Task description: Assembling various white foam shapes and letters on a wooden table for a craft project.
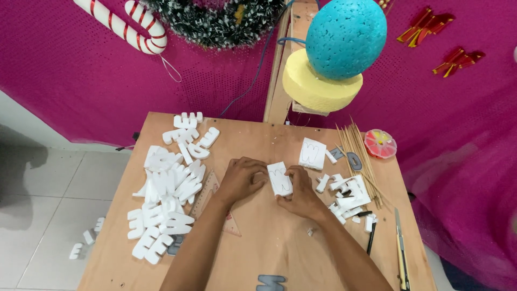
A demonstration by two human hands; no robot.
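- Two bare forearms enter from the lower edge of the view, with no sleeves visible up to that edge.
- The left hand (240,180) wears no glove, ring or watch.
- The right hand (302,193) is likewise ungloved, with bare wrist and fingers.

You're in a craft workshop — plywood table (258,253) heaped with cut white foam letters (167,188), bamboo skewers (358,156), utility knife (401,253), painted foam ball (346,36), pink backdrop cloth (81,70) — festive decorations hung.

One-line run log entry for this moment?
left hand: grips foam block | right hand: grips same block | cut foam letters: piled left | table
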